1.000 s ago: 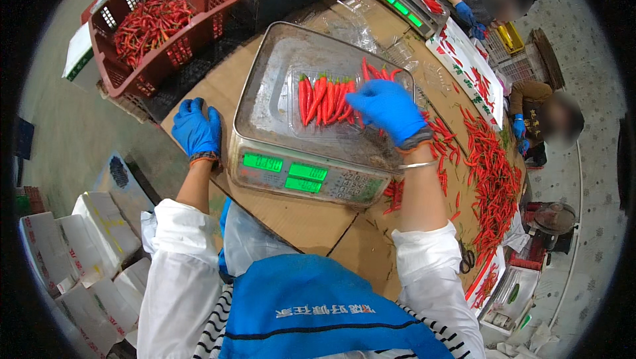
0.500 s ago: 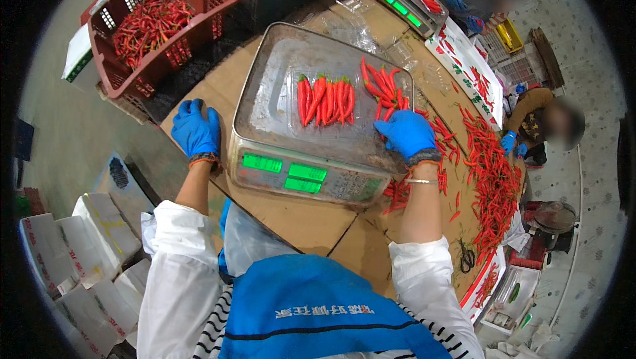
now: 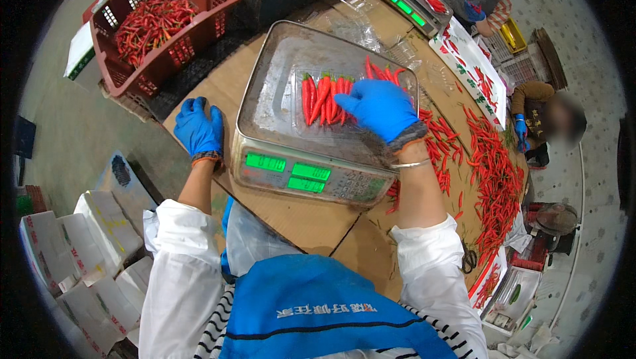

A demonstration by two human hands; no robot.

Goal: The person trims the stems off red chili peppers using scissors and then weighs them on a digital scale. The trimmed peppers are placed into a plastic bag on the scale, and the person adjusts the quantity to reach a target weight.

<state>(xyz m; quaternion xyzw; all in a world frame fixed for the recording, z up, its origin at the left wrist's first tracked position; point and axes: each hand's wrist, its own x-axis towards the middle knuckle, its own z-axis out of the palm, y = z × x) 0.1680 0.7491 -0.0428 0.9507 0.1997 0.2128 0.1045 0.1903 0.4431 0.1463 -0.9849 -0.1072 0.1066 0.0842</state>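
A bench scale (image 3: 268,84) with a metal pan and green lit displays (image 3: 308,172) stands on the cardboard-covered table. On its pan lies a clear plastic tray (image 3: 318,135) with a row of red chili peppers (image 3: 324,97) side by side. My right hand (image 3: 381,110), in a blue glove, is over the right end of that row; its fingers are curled down, and what they grip is hidden beneath it. More loose chilies (image 3: 377,71) lie on the pan just beyond it. Left of the scale, my gloved left hand (image 3: 199,127) rests at the table edge, fingers apart, holding nothing.
A brown crate (image 3: 119,71) of chilies stands at the far left. A large chili heap (image 3: 493,173) covers the table's right side, with scissors (image 3: 469,259) near it. Farther off are a second scale (image 3: 404,8), a white box (image 3: 467,61) and two co-workers.
My right hand has moved left and slightly away from me, from the pan's right edge onto the chilies in the tray. My left hand stays put. The far co-workers' hands have shifted.
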